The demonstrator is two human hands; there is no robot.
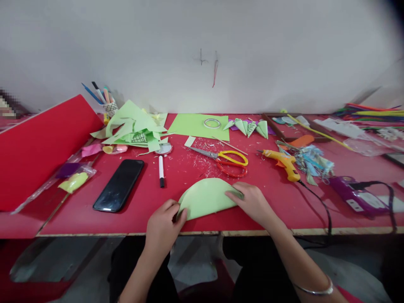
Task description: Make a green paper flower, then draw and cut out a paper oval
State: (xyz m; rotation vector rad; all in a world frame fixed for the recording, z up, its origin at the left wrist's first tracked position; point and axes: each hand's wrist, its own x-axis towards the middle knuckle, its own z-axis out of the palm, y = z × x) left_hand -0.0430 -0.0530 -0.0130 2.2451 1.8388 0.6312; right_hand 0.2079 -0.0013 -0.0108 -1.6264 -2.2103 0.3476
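Observation:
A light green paper half-circle (206, 198) lies near the table's front edge, its curved side away from me and its straight side toward me. My left hand (166, 223) pinches its left corner between thumb and fingers. At the right corner, my right hand (251, 202) grips the paper the same way. Beyond the paper are scissors (217, 155) with yellow and red handles. A white marker (161, 170) with a black cap stands out to the left of them, beside a black phone (119, 185).
Green paper scraps (134, 126) are heaped at the back left, near a red board (47, 147). Green paper cones (251, 127) lie at the back. On the right are a yellow glue gun (282, 162), its cord, and a purple power strip (356, 195).

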